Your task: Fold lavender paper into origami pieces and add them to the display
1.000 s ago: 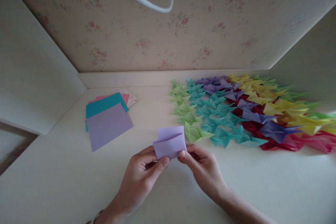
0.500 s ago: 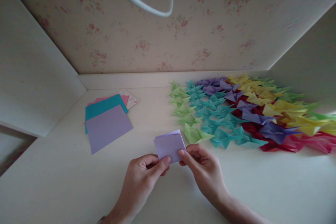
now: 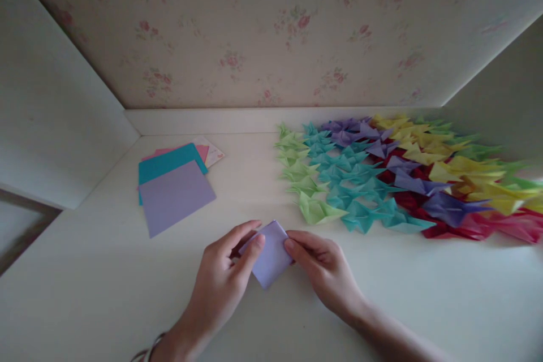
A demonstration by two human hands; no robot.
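The left hand (image 3: 220, 280) and right hand (image 3: 333, 274), slightly apart, pinch opposite sides of a lilac paper square (image 3: 272, 257) above the table (image 3: 271, 331), mid-front. It looks folded but unshaped. Finished-looking origami figures (image 3: 358, 212) fill the far right corner; flat, seemingly unfolded, a lilac sheet (image 3: 178, 198) overlaps a teal sheet (image 3: 165, 168) near the far left corner.

A home, by the rose-patterned wallpaper (image 3: 182, 39) above a plain white desk (image 3: 106, 283).
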